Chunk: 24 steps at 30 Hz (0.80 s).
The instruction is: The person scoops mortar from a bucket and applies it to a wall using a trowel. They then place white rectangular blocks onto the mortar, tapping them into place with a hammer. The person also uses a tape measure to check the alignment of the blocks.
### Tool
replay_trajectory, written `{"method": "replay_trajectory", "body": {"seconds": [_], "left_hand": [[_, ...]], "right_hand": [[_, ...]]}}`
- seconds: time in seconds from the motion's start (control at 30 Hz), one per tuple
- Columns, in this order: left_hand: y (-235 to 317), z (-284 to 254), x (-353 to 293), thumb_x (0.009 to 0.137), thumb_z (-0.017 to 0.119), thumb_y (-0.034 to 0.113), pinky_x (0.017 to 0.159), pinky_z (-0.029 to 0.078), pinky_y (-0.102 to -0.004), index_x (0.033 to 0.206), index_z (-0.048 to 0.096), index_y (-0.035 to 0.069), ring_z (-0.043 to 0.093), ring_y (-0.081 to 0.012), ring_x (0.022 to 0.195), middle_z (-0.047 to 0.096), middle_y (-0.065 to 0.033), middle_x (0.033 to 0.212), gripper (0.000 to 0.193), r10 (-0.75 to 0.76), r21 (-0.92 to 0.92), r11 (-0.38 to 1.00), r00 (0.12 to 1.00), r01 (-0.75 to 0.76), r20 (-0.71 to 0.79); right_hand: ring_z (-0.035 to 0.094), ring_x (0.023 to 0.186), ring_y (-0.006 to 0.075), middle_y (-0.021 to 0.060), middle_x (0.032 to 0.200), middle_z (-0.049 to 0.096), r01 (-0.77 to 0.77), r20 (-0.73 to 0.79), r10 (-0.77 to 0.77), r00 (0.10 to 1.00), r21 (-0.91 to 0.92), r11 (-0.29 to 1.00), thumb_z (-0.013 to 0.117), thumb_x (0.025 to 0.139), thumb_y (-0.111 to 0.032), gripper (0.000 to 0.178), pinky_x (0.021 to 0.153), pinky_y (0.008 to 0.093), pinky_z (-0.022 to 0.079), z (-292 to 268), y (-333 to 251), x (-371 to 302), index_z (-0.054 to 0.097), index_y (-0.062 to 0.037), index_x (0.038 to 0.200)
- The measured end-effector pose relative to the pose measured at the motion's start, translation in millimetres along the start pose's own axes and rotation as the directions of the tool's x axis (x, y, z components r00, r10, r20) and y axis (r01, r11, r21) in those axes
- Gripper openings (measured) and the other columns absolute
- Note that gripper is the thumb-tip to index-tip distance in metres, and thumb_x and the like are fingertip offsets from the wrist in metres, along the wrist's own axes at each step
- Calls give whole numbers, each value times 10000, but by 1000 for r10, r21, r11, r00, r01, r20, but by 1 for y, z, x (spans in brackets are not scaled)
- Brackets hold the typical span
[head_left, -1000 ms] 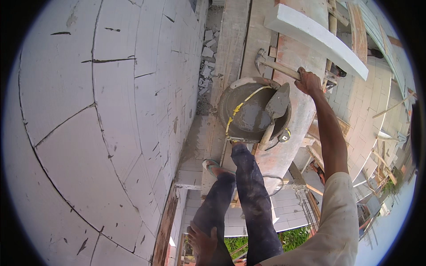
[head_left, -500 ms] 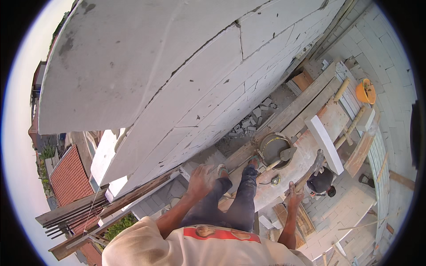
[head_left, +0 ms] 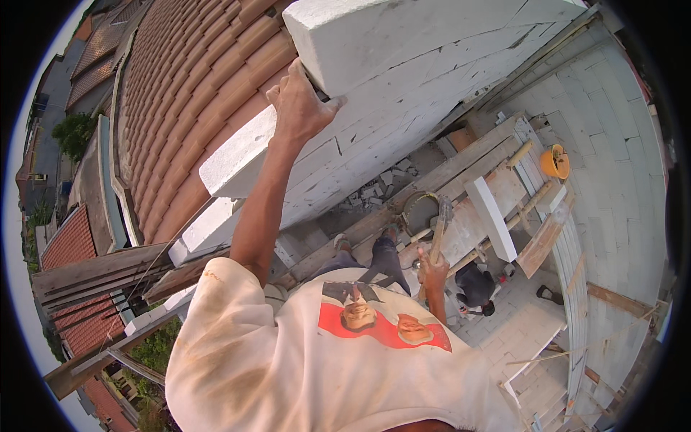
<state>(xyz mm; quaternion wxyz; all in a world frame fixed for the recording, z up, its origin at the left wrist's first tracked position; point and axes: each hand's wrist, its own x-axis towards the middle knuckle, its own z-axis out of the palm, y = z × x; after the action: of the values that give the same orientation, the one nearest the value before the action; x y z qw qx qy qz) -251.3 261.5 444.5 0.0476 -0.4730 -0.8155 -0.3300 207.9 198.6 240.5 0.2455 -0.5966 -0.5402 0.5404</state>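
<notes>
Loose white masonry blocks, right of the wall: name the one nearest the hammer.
The long block, between the hammer and the shorter block; that shorter one sits farther off, near the orange bucket.

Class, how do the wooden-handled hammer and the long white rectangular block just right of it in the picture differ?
The wooden-handled hammer is gripped in the person's right hand; the long white rectangular block rests unheld. The hammer is slim, tan and grey; the block is broader and white. Both are elongated.
</notes>
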Motion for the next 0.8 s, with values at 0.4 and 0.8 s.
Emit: {"method": "replay_trajectory", "body": {"seconds": [0.4, 0.8], "left_hand": [[-4, -16, 16, 636, 919, 397, 953, 355, -506, 1306, 452, -110, 692, -384, 983, 739, -218, 985, 962, 37, 42, 998, 993, -42, 110], [-5, -25, 21, 613, 943, 480, 1004, 394, -548, 1367, 394, -168, 687, -409, 1095, 697, -312, 1124, 1136, 44, 32, 998, 979, -51, 201]], "right_hand": [[586, 644, 193, 91, 716, 648, 112, 101, -90, 991, -245, 963, 824, 876, -429, 488, 643, 380, 496, 5, -50, -24, 700, 33, 974], [633, 707, 287, 190, 801, 659, 286, 243, -224, 944, -262, 922, 754, 930, -453, 509, 685, 428, 508, 24, -96, -18, 658, 26, 1074]]}}
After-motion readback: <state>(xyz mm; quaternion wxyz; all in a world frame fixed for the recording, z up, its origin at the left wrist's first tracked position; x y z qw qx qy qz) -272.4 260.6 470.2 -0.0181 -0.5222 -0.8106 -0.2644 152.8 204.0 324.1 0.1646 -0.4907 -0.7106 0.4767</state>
